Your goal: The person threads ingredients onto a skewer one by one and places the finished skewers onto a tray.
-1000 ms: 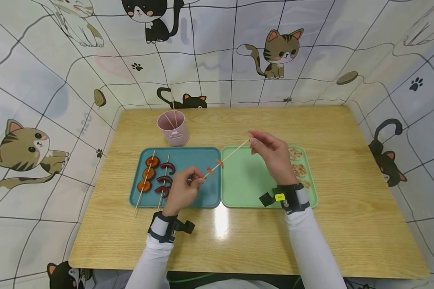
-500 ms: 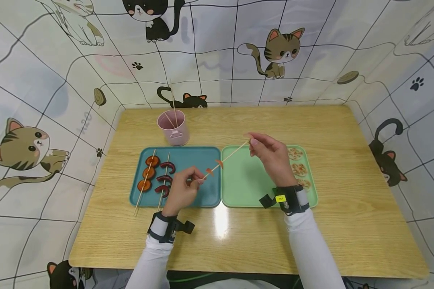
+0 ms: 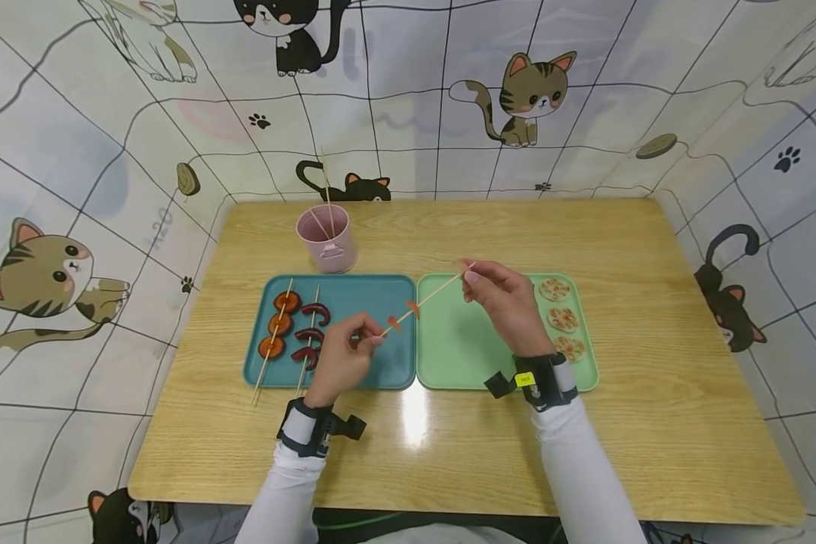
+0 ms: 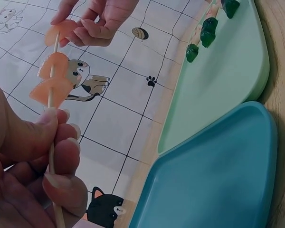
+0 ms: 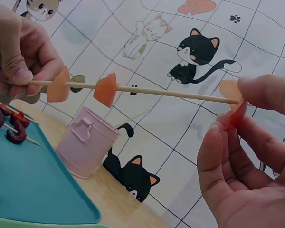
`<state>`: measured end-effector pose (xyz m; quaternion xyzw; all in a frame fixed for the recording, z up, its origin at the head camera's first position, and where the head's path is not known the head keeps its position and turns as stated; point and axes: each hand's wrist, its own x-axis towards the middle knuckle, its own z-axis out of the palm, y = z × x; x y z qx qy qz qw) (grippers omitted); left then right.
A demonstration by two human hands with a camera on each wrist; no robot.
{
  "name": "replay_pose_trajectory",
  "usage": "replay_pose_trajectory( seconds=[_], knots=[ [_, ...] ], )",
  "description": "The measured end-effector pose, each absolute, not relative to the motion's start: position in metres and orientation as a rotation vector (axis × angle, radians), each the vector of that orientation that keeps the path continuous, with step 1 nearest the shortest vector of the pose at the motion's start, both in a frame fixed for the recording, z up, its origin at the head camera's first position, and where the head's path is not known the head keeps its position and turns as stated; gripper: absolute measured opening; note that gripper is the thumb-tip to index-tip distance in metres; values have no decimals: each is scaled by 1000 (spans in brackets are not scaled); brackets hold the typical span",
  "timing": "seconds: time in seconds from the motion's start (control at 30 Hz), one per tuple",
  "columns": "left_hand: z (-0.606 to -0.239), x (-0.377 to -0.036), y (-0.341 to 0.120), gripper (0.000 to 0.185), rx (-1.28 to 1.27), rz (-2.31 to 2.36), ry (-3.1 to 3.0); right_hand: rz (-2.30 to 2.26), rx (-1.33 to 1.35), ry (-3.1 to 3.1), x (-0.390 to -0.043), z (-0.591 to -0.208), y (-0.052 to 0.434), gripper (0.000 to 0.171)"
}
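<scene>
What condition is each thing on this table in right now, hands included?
Skewer: held in the air, two orange slices on it.
Third orange slice: at the skewer's tip.
Left hand: pinches the skewer's lower end.
Right hand: pinches the third slice.
Blue tray: two loaded skewers lying in it.
Green tray: three lotus slices at its right side.
Pink cup: upright, sticks inside.

Both forearms reach forward in white sleeves, each with a black strap at the wrist. The left hand (image 3: 345, 355) is low and near the body, its thumb and fingers (image 4: 61, 156) curled and pinched together, knuckles up. The right hand (image 3: 506, 302) is raised farther forward and to the right of the left hand, well apart from it, wrist bent, thumb and forefinger (image 5: 263, 92) pinched at the tips while the other fingers curl loosely beneath.
</scene>
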<state>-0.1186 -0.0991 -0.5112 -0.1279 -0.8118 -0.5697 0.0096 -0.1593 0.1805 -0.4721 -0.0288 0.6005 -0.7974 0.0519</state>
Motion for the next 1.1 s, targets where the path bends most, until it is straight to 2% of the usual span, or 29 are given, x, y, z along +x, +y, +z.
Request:
replay_pose_trajectory(
  seconds=[0.07,0.2,0.4,0.67,1.1],
  knots=[
    [-511,-118,-98,22,-395,-1791,-2526,-2464,-121,1756,-158,-472,180,13],
    [-512,-117,-97,25,-396,-1790,-2514,-2515,-157,1638,-157,-473,177,13],
    [-515,-116,-96,33,-360,-1756,-2475,-2495,-121,1685,-158,-475,172,4],
    [-519,-114,-92,27,-341,-1739,-2455,-2491,-73,1708,-154,-478,171,7],
    [-519,-116,-94,30,-343,-1698,-2509,-2513,-52,1669,-153,-485,168,6]
  ],
)
